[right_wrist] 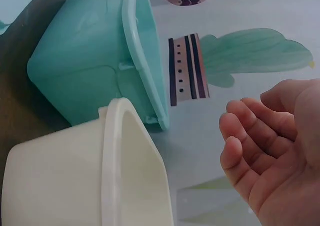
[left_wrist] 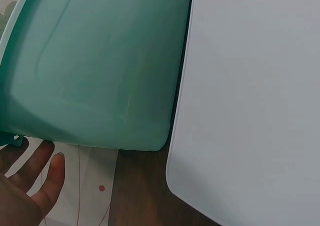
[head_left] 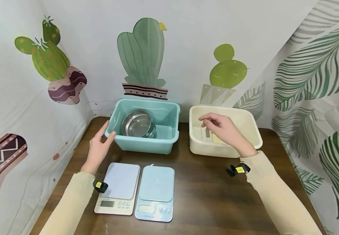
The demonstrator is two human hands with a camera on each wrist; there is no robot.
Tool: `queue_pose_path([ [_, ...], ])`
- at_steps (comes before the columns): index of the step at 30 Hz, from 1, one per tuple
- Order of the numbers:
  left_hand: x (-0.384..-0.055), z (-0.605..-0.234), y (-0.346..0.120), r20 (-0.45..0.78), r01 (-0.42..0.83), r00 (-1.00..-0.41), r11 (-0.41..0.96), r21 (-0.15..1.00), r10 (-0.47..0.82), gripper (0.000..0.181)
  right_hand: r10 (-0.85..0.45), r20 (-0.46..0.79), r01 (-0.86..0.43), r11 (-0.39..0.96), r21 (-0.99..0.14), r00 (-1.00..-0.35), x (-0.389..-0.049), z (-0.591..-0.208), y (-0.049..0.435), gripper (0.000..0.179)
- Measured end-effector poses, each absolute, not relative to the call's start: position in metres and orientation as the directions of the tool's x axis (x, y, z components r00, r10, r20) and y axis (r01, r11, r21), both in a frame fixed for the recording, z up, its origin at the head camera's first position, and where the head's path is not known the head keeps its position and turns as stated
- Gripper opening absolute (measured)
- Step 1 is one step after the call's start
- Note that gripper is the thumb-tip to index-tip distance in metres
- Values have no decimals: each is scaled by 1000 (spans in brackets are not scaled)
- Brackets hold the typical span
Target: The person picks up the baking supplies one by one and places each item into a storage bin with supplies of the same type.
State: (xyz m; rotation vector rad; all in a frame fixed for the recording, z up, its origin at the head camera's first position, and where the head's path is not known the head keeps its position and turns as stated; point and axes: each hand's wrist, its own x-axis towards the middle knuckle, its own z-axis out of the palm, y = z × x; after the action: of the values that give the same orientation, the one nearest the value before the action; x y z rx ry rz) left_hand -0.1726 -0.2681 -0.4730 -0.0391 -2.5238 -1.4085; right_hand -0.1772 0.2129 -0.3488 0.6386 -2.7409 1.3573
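1. Head: the left hand (head_left: 97, 148), fingers spread, is at the left rim of the teal bin (head_left: 144, 144); the right hand (head_left: 222, 128), loosely bent and empty, hovers over the cream bin (head_left: 201, 148). Nearer lie a white scale (head_left: 121, 181) and a blue scale (head_left: 157, 183).
2. Left wrist: extended fingers reach the teal bin's edge.
3. Right wrist: relaxed, half-curled fingers.

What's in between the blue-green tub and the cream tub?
Just a bare strip of brown wooden table between the blue-green tub and the cream tub. You can see it in the head view.
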Motion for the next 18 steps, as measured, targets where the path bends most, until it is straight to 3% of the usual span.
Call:
queue_pose_path([
  [18, -170, -472, -266, 225, 144, -969, 516, 845, -98, 65, -262, 300, -397, 661, -636, -917, -138, -355, 262, 23],
])
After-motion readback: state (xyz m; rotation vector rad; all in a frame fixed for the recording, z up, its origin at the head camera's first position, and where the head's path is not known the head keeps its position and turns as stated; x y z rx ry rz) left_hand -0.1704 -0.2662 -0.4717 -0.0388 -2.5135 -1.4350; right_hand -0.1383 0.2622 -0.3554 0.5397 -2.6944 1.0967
